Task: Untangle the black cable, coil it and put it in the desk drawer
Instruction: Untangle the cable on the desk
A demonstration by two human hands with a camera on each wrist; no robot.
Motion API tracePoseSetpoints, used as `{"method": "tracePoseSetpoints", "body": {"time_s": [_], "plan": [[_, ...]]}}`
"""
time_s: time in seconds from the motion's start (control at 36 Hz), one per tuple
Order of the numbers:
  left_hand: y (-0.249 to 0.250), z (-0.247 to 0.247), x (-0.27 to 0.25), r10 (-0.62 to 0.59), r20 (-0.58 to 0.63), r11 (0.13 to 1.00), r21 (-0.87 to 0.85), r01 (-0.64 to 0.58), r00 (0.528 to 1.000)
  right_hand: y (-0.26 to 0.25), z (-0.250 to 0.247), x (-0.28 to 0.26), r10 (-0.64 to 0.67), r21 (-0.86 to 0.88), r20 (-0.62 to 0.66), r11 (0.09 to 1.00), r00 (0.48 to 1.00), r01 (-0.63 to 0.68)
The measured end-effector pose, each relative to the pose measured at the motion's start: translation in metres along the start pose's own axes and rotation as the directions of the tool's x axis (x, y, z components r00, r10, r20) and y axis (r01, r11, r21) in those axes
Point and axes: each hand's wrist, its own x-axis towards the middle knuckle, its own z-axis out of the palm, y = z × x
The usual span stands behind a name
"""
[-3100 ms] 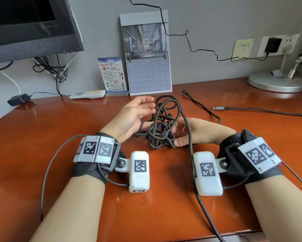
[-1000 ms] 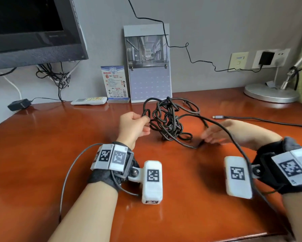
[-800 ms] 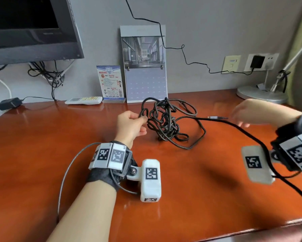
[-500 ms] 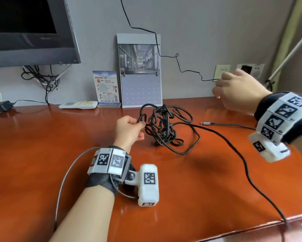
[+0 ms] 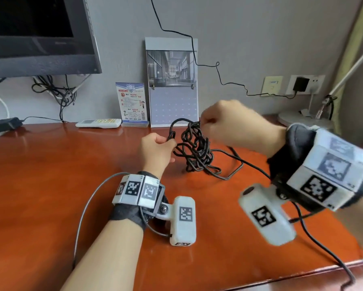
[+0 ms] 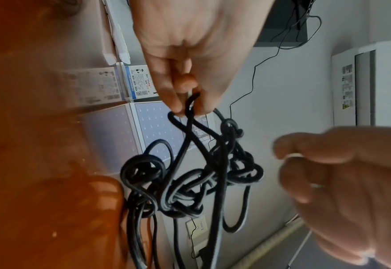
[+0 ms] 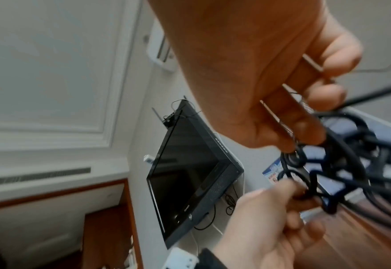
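While my left hand (image 5: 156,151) keeps its grip pinched on a narrow loop at the left edge of the black cable (image 5: 197,152), thumb and fingertips closed tight round the smooth, round cord, the knotted bundle sits lifted in the middle of the glossy reddish-brown wooden table (image 5: 50,185). I can see the cable is matte and rubbery, snarled into many overlapping loops, with its lower strands touching the table and one long run trailing off to the right, over the front edge. From the left wrist view the pinched loop (image 6: 191,109) pokes out between my fingertips, and the tangle hangs below it. My right hand (image 5: 231,124) is raised above and just right of the knot, fingers curled into a fist; its grip pinches a strand at the top of the tangle, though motion blur softens the detail.
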Motion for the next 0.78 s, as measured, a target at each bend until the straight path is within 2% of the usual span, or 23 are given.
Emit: {"method": "tracePoseSetpoints", "body": {"time_s": [0.06,0.11,0.25,0.42,0.47,0.58,0.69,0.78], "plan": [[0.001,-0.001,-0.001,0.008,-0.023,1.0,0.002,-0.008,1.0,-0.009,0.013,0.0,0.054,-0.019,0.113,0.998,0.992,-0.052],[0.001,-0.002,-0.001,0.005,-0.049,1.0,-0.026,-0.006,0.999,-0.014,0.027,-0.001,0.103,-0.023,0.128,0.995,0.986,-0.101],[0.0,-0.005,-0.001,-0.022,-0.074,0.995,-0.098,0.015,0.997,-0.012,0.054,-0.001,0.136,0.014,-0.11,0.991,0.985,-0.136],[-0.002,-0.004,0.002,-0.05,-0.031,0.984,-0.171,0.044,0.998,0.003,0.066,0.006,0.057,0.041,-0.124,0.998,0.991,-0.052],[-0.001,-0.004,0.001,-0.053,-0.004,0.976,-0.213,0.051,0.999,0.01,0.071,0.012,0.091,0.153,-0.189,0.986,0.978,-0.063],[-0.002,-0.004,0.0,-0.081,0.06,0.955,-0.281,0.095,0.995,0.022,0.081,0.022,0.213,0.422,-0.299,0.904,0.93,-0.071],[-0.004,-0.007,0.002,-0.13,0.183,0.952,-0.253,0.175,0.974,0.03,0.093,0.027,0.281,0.606,-0.357,0.795,0.891,-0.008],[-0.003,-0.007,0.002,-0.151,0.278,0.962,-0.182,0.206,0.949,0.037,0.101,0.027,0.291,0.707,-0.34,0.706,0.894,0.039]]}}
